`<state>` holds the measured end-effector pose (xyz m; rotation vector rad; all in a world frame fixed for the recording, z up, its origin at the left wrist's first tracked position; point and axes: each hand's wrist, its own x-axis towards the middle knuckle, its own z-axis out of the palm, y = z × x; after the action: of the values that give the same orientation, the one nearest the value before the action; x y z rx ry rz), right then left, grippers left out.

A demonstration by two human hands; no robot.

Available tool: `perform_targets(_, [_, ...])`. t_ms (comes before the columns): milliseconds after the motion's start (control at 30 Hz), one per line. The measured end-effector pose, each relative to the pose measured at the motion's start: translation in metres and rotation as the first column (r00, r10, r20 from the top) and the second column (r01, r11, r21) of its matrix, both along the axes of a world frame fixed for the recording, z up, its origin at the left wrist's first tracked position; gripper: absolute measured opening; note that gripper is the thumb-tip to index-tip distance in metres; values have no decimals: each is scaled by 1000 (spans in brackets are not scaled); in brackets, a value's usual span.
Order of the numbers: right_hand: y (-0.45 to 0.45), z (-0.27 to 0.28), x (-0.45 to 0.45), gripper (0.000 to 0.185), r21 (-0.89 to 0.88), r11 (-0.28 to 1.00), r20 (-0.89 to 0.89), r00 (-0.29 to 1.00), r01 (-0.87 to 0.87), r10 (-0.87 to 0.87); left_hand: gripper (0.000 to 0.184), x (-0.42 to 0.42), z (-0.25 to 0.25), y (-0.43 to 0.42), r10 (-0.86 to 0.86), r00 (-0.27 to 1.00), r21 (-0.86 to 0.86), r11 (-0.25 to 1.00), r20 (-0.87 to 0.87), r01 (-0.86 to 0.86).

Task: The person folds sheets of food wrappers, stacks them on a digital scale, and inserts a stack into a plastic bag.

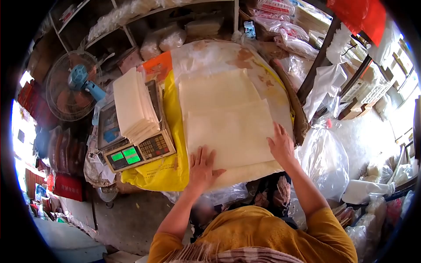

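Observation:
Pale cream sheets lie overlapped and flat on the covered table. My left hand rests with its fingers spread on the lower left part of the sheets. At their right edge my right hand touches the sheets, fingers apart and nothing held. To the left, a stack of similar cream sheets lies on a digital scale with a lit green display. A yellow plastic sheet shows between the scale and the sheets.
A fan stands beyond the scale at the left. Shelves with plastic-wrapped packs run along the back. Clear plastic bags are at the right, and a phone is at the back.

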<state>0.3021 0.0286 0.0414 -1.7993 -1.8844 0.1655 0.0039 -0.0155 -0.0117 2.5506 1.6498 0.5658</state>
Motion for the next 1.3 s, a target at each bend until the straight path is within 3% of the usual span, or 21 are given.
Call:
perform_targets(33, [-7, 3, -9, 56, 89, 995, 110, 993, -40, 30, 70, -1, 0, -1, -3, 1000, -18, 1000, -13, 3])
perform_targets(133, [-20, -18, -26, 53, 35, 966, 247, 939, -255, 239, 67, -2, 6, 0, -29, 999, -70, 997, -39, 26])
perform_targets(267, [-21, -49, -22, 53, -102, 953, 316, 900, -284, 302, 60, -14, 19, 5, -99, 992, -80, 993, -84, 92])
perform_targets(367, [-26, -24, -42, 55, -229, 939, 232, 923, -255, 307, 55, -34, 29, 6, -14, 1000, -158, 987, -13, 11])
perform_targets(500, [-41, 29, -100, 59, -85, 813, 47, 813, -576, 580, 46, -21, 77, -4, 51, 998, -270, 962, 45, -37])
perform_targets(533, [-34, 27, -113, 61, 31, 822, 168, 814, -568, 556, 48, -17, 83, -3, 53, 990, -55, 997, 134, -46])
perform_targets(600, [-21, 30, -118, 63, 136, 807, 203, 813, -575, 546, 52, -13, 90, -2, -3, 955, 368, 923, 298, -111])
perform_targets(700, [-26, 72, -105, 50, 361, 669, 199, 755, -649, 625, 63, -33, 52, 8, 90, 535, 135, 920, 840, -367])
perform_targets(733, [-30, 76, -94, 45, 385, 614, 218, 714, -689, 665, 74, -41, 34, 8, 201, 317, -109, 952, 927, -286])
perform_targets(767, [-33, 76, -82, 40, 406, 554, 239, 670, -727, 703, 74, -42, 18, 5, 166, 341, -80, 964, 925, -252])
perform_targets(833, [-41, 41, -60, 34, 296, 658, 142, 713, -692, 686, 73, -44, -4, -1, 96, 384, -25, 982, 919, -186])
perform_targets(900, [-45, 2, -33, 37, 131, 725, 34, 734, -676, 678, 57, -43, -11, -12, -31, 661, 119, 989, 750, -89])
perform_targets(933, [-46, -17, -21, 39, 44, 732, -201, 711, -680, 674, 51, -56, -12, -13, -162, 802, 69, 986, 574, 150])
perform_targets(967, [-50, -31, -10, 41, -41, 720, -427, 664, -692, 614, 44, -56, -1, -15, -232, 797, 3, 960, 558, 278])
perform_targets(1000, [-46, -30, -3, 41, -13, 708, -434, 642, -706, 632, 38, -56, 10, -17, -296, 782, -73, 915, 549, 397])
perform_targets(1033, [-45, -25, 1, 33, -25, 747, -550, 633, -665, 545, 40, -51, 6, -17, -75, 757, -192, 947, 649, 258])
perform_targets(1100, [-32, -36, 0, 23, -350, 841, -693, 718, -412, 63, 43, -44, -3, -14, 362, 588, -460, 887, 723, 20])
perform_targets(1133, [-22, -43, -2, 26, -383, 875, -543, 839, -297, 48, 54, -34, 10, -8, 405, 469, -485, 873, 785, 58])
perform_targets(1233, [-12, -24, -15, 28, -373, 921, -319, 948, -116, -10, 65, -14, 22, 2, 325, 852, -119, 946, 410, -303])
perform_targets(1267, [-10, -22, -18, 37, -422, 901, -276, 961, -102, -21, 66, -15, 13, 7, 146, 958, 95, 980, 246, -174])
perform_targets(1300, [-10, -21, -21, 45, -363, 924, -271, 962, -117, 15, 68, -13, 14, 7, 88, 987, 80, 992, 134, -99])
